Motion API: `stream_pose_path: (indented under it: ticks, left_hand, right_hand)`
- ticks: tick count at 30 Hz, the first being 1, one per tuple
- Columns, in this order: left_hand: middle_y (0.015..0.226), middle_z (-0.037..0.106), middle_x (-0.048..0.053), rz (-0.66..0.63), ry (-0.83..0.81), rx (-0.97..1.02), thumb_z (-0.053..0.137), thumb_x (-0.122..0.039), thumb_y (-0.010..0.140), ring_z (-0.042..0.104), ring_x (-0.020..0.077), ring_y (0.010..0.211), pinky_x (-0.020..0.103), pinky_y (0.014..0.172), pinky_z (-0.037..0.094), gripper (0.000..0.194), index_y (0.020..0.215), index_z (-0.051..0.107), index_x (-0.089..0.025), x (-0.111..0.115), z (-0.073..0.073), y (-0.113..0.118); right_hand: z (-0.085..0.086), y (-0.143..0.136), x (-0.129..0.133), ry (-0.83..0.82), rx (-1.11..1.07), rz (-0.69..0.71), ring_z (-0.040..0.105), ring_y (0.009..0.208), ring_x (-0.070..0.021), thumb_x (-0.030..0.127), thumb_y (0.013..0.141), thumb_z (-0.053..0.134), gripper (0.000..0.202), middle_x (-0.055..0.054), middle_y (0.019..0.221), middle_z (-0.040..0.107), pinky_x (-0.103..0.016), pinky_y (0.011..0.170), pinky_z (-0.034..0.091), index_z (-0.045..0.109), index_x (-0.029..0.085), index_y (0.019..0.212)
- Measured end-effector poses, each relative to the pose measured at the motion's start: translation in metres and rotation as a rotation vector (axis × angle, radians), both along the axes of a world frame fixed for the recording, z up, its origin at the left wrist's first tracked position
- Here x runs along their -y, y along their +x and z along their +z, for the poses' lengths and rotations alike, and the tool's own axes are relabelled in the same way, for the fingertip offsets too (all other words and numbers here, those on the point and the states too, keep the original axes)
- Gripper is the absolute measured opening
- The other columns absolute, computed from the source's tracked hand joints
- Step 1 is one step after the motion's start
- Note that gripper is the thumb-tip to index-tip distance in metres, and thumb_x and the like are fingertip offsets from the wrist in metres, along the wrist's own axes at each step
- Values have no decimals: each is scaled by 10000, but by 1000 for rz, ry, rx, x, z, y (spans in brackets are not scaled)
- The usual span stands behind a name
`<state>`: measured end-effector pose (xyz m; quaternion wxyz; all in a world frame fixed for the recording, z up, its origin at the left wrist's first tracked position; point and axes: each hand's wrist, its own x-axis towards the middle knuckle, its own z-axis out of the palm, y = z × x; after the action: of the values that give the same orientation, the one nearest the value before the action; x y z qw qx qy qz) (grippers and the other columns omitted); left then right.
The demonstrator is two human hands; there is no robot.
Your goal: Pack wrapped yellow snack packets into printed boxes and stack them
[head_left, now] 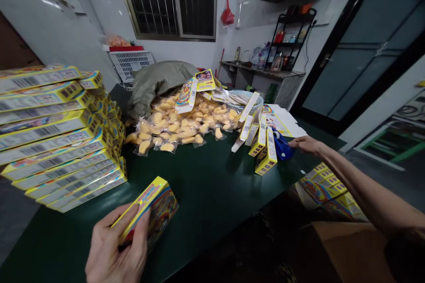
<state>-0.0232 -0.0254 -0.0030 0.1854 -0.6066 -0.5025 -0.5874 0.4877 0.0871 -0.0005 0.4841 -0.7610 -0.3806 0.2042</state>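
Left hand (114, 243) around box (165, 208); packets (186, 124), stack (49, 130) beyond

Dim, cool light is filling the room; white streaks are glaring off the glossy, pale wall (43, 28). The flat, dark green worktop (199, 194) is reflecting faintly toward its left edge, deep shadow is lying below its near edge, and distortion is stretching the view's margins.

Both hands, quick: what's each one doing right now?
Left hand: closed, holding a yellow box.
Right hand: fingertips at the blue tape dispenser; whether it grips it cannot be told.
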Motion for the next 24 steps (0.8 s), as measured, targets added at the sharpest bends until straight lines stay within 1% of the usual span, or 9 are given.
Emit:
stream_pose_path:
  ticks: [3,7,10,13,16,19,21,22,24]
  left_hand:
    - [907,647,72,4,4,-1,721,-148,716,591,126,726,229,552,418,227,938,673,-128,0,-1,-1]
    - [911,647,67,5,5,-3,725,-166,715,589,130,735,234,566,426,229,937,673,-142,-1,-3,-2]
    - [914,647,67,-7,-4,11,727,-157,711,590,136,744,246,593,433,244,948,672,-151,-2,-4,-2]
    - [900,652,67,15,-7,21,731,-169,707,589,131,717,242,577,424,239,939,678,-144,-2,-2,0]
    - [894,654,69,21,-14,28,723,-194,717,593,138,718,253,595,436,211,918,682,-144,-1,1,2]
    - [899,656,65,4,-40,53,717,-202,724,594,146,731,270,619,450,193,909,682,-159,0,1,2]
    - [890,663,63,1,-60,64,716,-204,722,589,145,721,264,595,443,182,898,688,-166,-1,0,1]
    - [882,667,60,4,-55,70,718,-205,716,590,146,718,263,592,444,186,897,692,-170,-2,-1,0]
    - [905,675,64,-3,-30,89,728,-201,698,606,156,749,278,642,472,215,909,697,-176,-4,-4,-2]
  right_hand:
    - [-4,2,-5,-99,-184,25,330,346,-40,97,667,723,171,34,380,452,-221,370,190,619,64,534]
    - [-14,0,-12,-101,-360,-84,433,428,-31,137,830,623,154,71,543,488,-154,411,387,567,101,691]
    - [-23,-5,-4,0,-449,-157,493,501,-51,142,835,610,166,53,636,500,-206,491,517,517,135,698]
    - [-37,-11,12,108,-493,-188,546,574,-70,143,784,644,221,20,704,534,-235,576,580,467,161,653]
    - [-54,-18,22,115,-480,-216,563,607,-79,178,792,652,227,10,718,546,-226,563,573,464,160,665]
    - [-69,-22,20,38,-395,-226,549,589,-75,232,872,589,145,17,718,550,-211,513,515,540,127,785]
    - [-74,-21,17,-8,-294,-222,535,575,-65,283,906,554,174,21,732,563,-195,507,476,572,115,865]
    - [-74,-19,16,-20,-233,-219,520,555,-57,303,910,549,197,30,717,561,-189,503,459,578,113,867]
    - [-71,-17,20,-10,-95,-203,466,481,-58,308,876,586,226,45,612,524,-194,466,410,576,118,752]
